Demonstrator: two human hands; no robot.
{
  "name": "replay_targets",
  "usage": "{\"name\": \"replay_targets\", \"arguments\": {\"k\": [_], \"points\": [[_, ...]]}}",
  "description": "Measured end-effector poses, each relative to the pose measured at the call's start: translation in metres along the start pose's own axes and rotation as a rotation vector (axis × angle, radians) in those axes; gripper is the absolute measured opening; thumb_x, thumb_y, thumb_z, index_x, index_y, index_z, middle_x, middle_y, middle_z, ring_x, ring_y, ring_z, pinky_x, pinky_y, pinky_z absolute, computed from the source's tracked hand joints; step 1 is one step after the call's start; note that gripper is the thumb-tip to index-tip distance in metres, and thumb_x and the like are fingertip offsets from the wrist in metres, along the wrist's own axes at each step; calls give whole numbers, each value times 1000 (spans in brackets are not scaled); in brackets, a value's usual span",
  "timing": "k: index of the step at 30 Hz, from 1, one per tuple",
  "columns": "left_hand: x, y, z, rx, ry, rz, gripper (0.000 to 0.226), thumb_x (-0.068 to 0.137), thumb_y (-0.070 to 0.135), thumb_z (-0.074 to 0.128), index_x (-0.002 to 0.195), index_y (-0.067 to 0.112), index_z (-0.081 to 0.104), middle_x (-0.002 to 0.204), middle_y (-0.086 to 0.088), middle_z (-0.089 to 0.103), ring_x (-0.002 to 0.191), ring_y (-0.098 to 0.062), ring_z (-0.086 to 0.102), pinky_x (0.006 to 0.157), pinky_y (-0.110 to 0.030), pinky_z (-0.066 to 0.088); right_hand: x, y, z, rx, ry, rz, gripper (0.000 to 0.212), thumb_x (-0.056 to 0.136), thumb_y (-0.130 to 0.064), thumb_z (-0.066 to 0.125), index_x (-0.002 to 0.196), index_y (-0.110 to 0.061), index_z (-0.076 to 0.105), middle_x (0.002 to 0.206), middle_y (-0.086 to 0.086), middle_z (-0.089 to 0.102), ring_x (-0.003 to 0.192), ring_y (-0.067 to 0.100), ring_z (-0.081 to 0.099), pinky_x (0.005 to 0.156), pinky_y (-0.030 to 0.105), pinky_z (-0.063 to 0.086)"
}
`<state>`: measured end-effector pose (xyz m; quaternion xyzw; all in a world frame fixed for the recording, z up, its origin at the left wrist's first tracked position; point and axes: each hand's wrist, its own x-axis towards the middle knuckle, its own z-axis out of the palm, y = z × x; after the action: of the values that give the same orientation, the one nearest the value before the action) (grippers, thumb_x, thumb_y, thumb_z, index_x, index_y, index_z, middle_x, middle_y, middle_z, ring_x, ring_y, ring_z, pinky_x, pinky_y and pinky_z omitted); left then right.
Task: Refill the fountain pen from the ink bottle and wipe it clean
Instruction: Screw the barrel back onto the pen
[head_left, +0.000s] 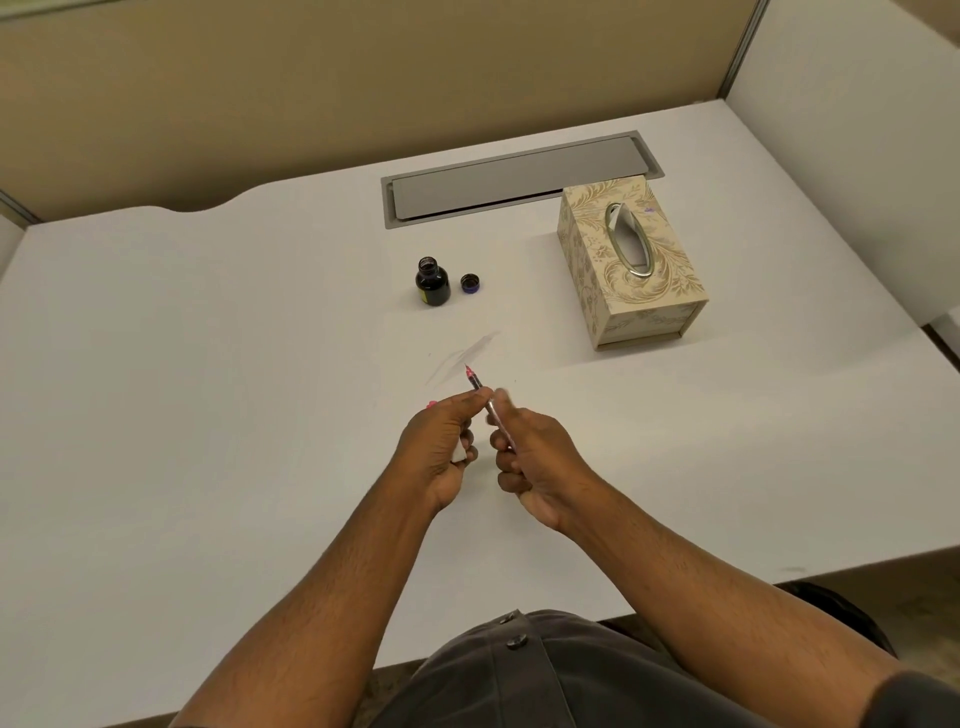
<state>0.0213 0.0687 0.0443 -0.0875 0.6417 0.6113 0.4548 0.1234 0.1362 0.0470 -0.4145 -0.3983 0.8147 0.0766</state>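
On the white tabletop (208, 364) the ink bottle (432, 281) stands uncapped, ready; both hands' fingers (470, 400) pinch the fountain pen (475, 383), nib aimed away.

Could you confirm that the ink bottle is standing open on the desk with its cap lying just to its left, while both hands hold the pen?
Not quite: the head view shows the cap lying just to the right of the ink bottle, not its left. The rest holds: the bottle stands open on the desk, and the left hand and right hand hold the pen.

Grey cable hatch (519, 179); beige partition (311, 78)
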Motion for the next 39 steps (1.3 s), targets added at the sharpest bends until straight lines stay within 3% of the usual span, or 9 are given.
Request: {"name": "replay_targets", "arguments": {"k": [3, 8, 13, 17, 22, 28, 33, 35, 39], "points": [[-1, -1, 0, 9, 10, 30, 5, 71, 22, 81, 66, 22, 78, 51, 11, 53, 58, -11, 40, 56, -27, 39, -1, 2, 1, -25, 20, -23, 24, 90, -33, 65, 82, -12, 58, 66, 1, 44, 44, 7, 30, 39, 20, 25], [-4, -2, 1, 54, 30, 74, 6, 71, 25, 81, 66, 24, 77, 55, 10, 52, 60, -12, 40, 58, -28, 39, -4, 5, -3, 79, -21, 29, 42, 98, -43, 48, 92, -8, 69, 59, -3, 50, 44, 6, 32, 38, 19, 24], [-7, -5, 0, 58, 53, 91, 4, 70, 23, 81, 73, 21, 78, 57, 8, 51, 60, -12, 39, 58, -28, 39, -7, 5, -3, 62, -6, 6, 24, 91, -31, 63, 82, -10, 58, 63, 1, 46, 43, 7, 29, 38, 20, 23], [-9, -5, 0, 92, 19, 115, 4, 71, 24, 80, 70, 22, 77, 52, 12, 53, 60, -11, 40, 58, -28, 40, -9, 5, -7, 73, -33, 56, 40, 97, -41, 50, 88, -6, 68, 61, 0, 51, 44, 7, 34, 37, 19, 26], [-7, -4, 2, 102, 39, 113, 4, 71, 23, 80, 68, 22, 77, 51, 11, 51, 60, -12, 38, 56, -27, 39, -10, 5, -7, 37, -25, 22, 24, 87, -32, 69, 83, -12, 56, 68, 2, 47, 47, 8, 33, 38, 19, 27], [-7, -4, 3, 113, 55, 116, 6, 69, 26, 81, 66, 22, 77, 54, 9, 48, 63, -14, 40, 58, -29, 40, -13, 6, -8, 19, -10, 45, 36, 93, -43, 56, 91, -10, 69, 66, -1, 59, 50, 7, 43, 42, 20, 33], [-8, -4, 3, 117, 51, 96, 15, 69, 24, 81, 56, 25, 74, 52, 8, 45, 58, -13, 38, 55, -29, 38, -12, 5, -5, -38, 33, -23, 23, 85, -32, 71, 87, -13, 58, 67, 0, 50, 51, 9, 41, 42, 21, 33], [-7, -3, 3, 120, 57, 98, 12, 69, 24, 81, 59, 24, 75, 49, 9, 47, 59, -13, 39, 55, -28, 39, -12, 4, -4, -63, 50, -26, 19, 88, -30, 68, 83, -13, 61, 67, 0, 54, 51, 9, 42, 43, 21, 34], [-6, 0, 3, 114, 63, 109, 8, 68, 24, 82, 65, 19, 76, 49, 9, 50, 59, -13, 41, 55, -28, 40, -14, 2, -3, -91, 46, 10, 39, 99, -41, 46, 89, -11, 68, 66, 0, 59, 52, 9, 46, 46, 22, 37]]}}
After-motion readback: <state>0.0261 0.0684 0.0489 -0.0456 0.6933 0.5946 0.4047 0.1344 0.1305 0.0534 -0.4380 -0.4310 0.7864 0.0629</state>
